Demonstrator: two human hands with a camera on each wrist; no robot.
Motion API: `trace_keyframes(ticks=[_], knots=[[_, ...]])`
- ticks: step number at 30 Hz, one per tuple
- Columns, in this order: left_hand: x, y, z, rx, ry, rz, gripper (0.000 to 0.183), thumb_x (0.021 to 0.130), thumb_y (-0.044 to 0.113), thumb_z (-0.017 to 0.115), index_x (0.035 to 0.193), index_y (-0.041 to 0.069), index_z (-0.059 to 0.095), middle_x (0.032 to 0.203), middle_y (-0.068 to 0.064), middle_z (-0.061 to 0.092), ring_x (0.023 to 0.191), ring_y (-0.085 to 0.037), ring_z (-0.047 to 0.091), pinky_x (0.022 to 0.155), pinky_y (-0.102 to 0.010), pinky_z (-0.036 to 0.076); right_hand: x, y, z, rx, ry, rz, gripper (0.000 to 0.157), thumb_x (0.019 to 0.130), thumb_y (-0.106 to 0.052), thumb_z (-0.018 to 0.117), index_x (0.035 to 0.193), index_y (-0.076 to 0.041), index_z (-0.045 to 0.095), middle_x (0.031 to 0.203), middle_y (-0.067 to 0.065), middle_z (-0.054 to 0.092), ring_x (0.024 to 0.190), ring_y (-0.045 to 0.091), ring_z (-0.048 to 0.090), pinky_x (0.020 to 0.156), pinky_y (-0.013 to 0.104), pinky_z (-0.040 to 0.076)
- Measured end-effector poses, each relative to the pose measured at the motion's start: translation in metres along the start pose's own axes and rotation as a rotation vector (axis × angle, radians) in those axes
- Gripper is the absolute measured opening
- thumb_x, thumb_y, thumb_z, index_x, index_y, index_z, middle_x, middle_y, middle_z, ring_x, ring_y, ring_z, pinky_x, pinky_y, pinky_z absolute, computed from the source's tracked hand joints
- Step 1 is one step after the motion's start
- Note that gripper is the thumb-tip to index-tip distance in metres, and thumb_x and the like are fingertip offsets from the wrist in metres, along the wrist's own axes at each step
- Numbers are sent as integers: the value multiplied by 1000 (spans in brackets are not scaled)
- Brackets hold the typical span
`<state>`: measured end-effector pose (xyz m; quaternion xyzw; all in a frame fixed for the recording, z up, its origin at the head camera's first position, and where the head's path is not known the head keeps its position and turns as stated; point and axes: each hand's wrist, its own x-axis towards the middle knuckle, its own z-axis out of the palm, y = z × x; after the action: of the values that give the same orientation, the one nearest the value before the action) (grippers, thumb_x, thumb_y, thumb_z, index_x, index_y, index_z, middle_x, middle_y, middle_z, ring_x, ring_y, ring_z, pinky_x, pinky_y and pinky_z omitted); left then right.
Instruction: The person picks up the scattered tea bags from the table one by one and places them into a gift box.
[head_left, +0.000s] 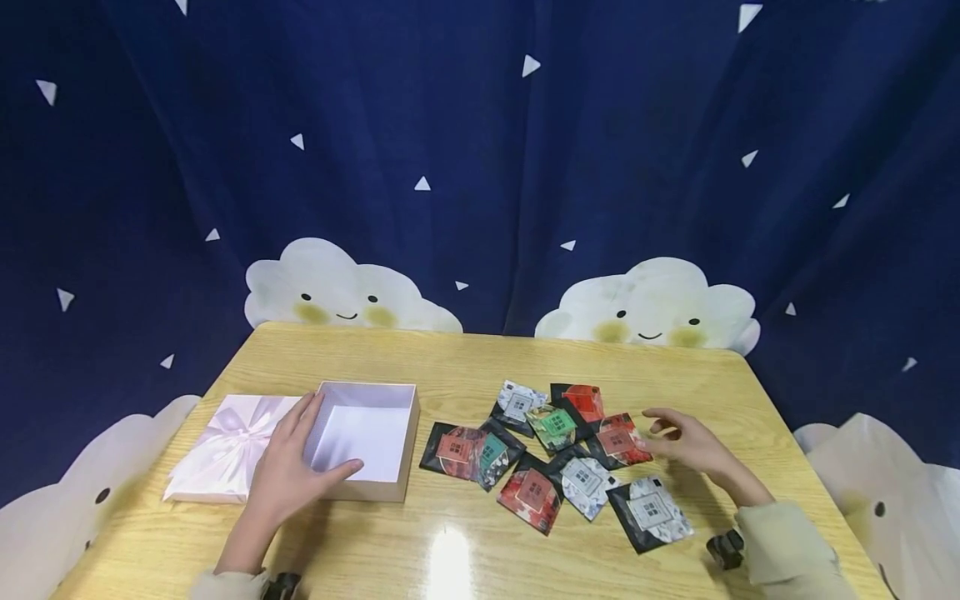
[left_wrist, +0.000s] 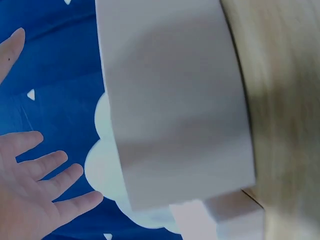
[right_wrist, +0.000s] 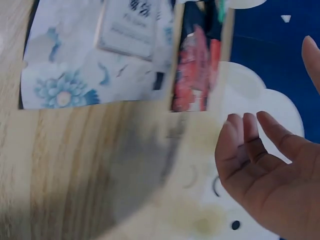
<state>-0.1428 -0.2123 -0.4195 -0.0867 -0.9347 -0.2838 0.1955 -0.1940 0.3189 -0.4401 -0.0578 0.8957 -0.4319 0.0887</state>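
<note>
My left hand (head_left: 291,462) is at the left side of an open, pale lilac box (head_left: 409,446). Its fingers are spread and nothing is in its grasp; whether they touch the rim cannot be told. In the left wrist view, the box's side wall (left_wrist: 180,110) stands beside that hand (left_wrist: 35,190). My right hand (head_left: 693,446) hovers by a red-and-black sachet (head_left: 619,440), its fingers loosely bent and empty. The right wrist view shows the hand (right_wrist: 272,170) apart from a white sachet with blue flowers (right_wrist: 65,75).
A lilac lid with a ribbon bow (head_left: 234,442) lies left of the box. Several flat sachets, such as a green one (head_left: 557,423) and a red one (head_left: 531,496), lie partly overlapping on the wooden table (head_left: 480,358). A dark blue curtain (head_left: 480,150) hangs behind.
</note>
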Motion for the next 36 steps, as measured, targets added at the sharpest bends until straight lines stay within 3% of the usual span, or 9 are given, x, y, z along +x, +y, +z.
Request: trace_keyframes(ticks=[7,11,21,30,36], knots=[[-7,-16,-2,-15,6,-43,100,58,37,83,138,2,33,137,-23,32,121,-46,32,90,-63,30,21,15,1,69,-79,46,69,81,-19,69,132,11,34,95,18,47,78,20,44,57,33,47],[-10,-25,1,-28,-2,-64,103,58,36,83,138,-4,30,136,-27,31,119,-47,33,90,-63,30,30,21,2,54,-94,40,72,79,-18,71,132,13,32,89,14,46,73,19,41,54,29,40],[-17,-38,4,-94,-140,-163,113,61,38,82,140,-10,16,137,-36,24,118,-54,30,93,-65,27,46,33,5,-5,-143,33,74,75,-17,75,129,14,35,78,8,41,67,17,35,50,24,32],[-19,-44,9,-133,-128,-138,108,61,33,83,137,-13,21,134,-35,30,112,-51,41,90,-60,35,48,37,11,-65,-124,57,69,73,-18,76,125,12,41,80,9,40,70,19,34,54,28,30],[-19,-44,10,-141,-135,-157,103,63,31,82,135,-15,24,132,-36,32,116,-51,36,93,-60,31,49,35,16,-110,-84,57,61,69,-16,79,115,10,49,81,10,41,73,21,35,58,30,28]])
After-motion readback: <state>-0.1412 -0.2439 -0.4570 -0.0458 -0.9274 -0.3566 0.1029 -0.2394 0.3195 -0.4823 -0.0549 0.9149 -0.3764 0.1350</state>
